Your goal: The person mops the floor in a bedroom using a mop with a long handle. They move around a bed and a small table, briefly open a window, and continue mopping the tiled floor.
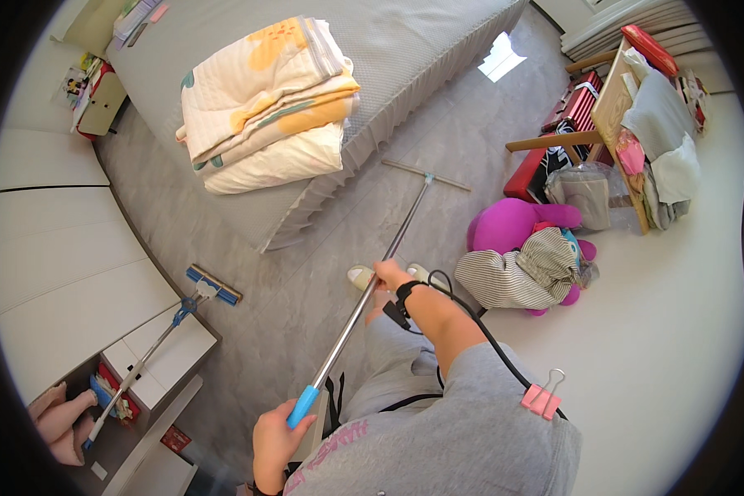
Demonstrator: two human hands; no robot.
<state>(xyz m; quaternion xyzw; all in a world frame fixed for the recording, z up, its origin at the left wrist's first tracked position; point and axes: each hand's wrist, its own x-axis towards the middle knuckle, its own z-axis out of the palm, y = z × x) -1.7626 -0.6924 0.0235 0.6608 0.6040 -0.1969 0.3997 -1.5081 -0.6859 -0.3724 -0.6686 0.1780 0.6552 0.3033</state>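
A floor squeegee (pixel 407 217) with a long silver pole slants away from me across the floor. Its thin crossbar head rests on the tiles beside the bed. My left hand (pixel 278 440) is wrapped round the blue grip at the near end of the pole. Farther up, my right hand (pixel 391 276), with a black band on the wrist, is closed round the metal shaft. The light slippers (pixel 360 277) on my feet show just past the right hand. A black cable (pixel 489 331) runs along my right arm to a pink binder clip (pixel 541 402) on my grey shirt.
The bed (pixel 417 50) holds a folded quilt (pixel 264 107). A sponge mop (pixel 215 285) leans across the white drawers at left. Along the right wall sit a purple plush toy (pixel 504 225), red boxes (pixel 527 174) and a wooden chair (pixel 610 103) piled with cloths.
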